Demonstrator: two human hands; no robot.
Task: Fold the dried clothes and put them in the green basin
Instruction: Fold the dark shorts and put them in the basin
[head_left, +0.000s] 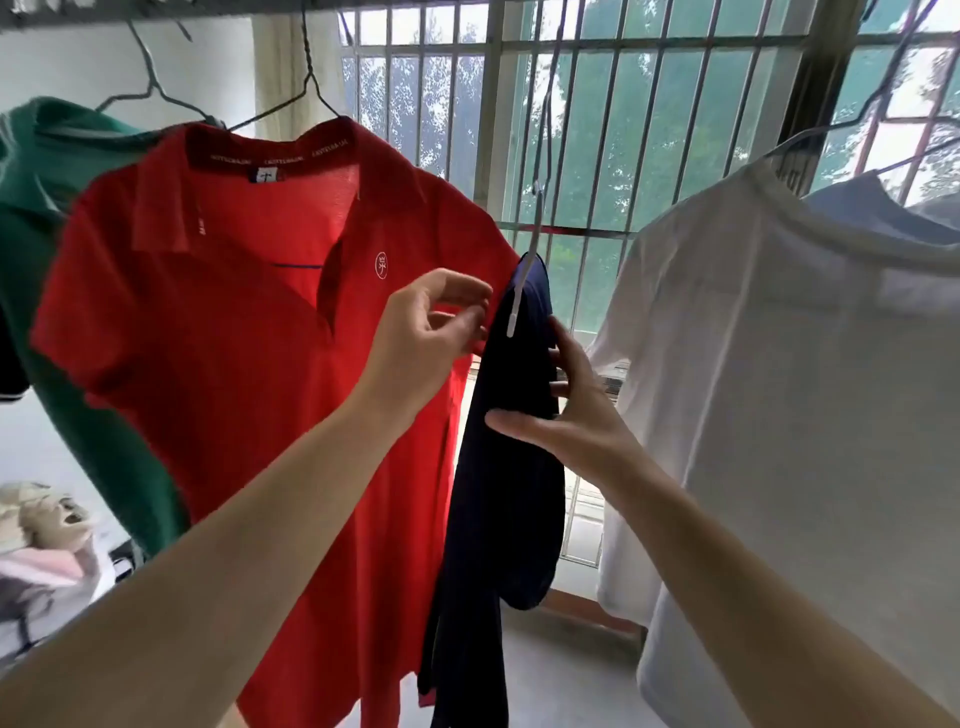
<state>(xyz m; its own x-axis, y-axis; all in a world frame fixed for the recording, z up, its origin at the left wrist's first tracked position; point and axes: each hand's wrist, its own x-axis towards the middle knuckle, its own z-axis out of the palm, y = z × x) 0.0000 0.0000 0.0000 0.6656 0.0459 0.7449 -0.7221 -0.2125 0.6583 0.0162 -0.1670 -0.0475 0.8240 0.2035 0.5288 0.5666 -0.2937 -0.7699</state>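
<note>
Between the hands: navy garment (498, 467), hanging from a white hanger (524, 291).
Right hand (576, 415): grasps the navy garment, thumb across its front, fingers behind its edge.
Left hand (431, 332): fingers curled at the garment's upper edge; cannot tell whether they pinch cloth.
Left of left hand: red polo shirt (234, 312), hung; green shirt (62, 208) beyond it.
Right of right hand: white T-shirt (779, 364), just beside.

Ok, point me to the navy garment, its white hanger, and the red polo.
navy garment (509, 493), head view, middle of the fabric.
white hanger (521, 293), head view, lower arm.
red polo (234, 338), head view, chest panel.
</note>
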